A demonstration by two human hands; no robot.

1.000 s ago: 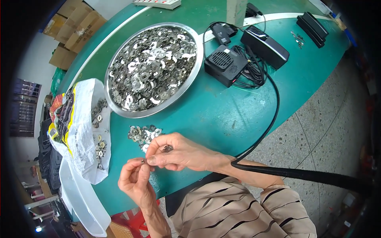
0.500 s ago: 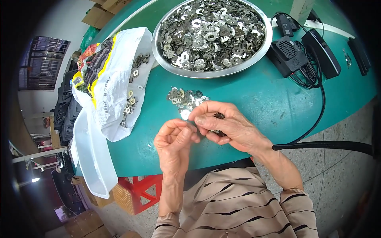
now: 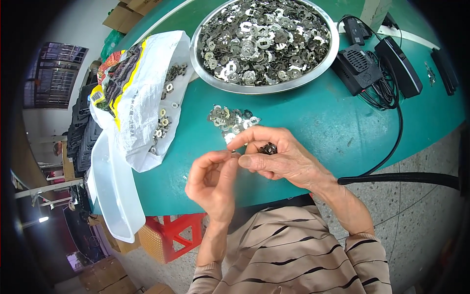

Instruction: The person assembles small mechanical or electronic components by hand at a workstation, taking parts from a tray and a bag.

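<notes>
I see the left hand [image 3: 213, 185] pinching a small metal piece [image 3: 234, 153]; the right hand [image 3: 289, 159], half-curled beside it, cups dark metal pieces [image 3: 268, 148]. Beyond, on the green worktop [image 3: 313, 122], lie metal discs [image 3: 226, 118], then a heaped steel basin [image 3: 264, 90].

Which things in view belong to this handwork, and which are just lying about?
Probably in use:
dark metal parts in the right hand
loose metal pieces on the green table
metal pan of similar pieces

Apparently just lying about:
black grilled box
coiled black cable
cardboard box
</notes>
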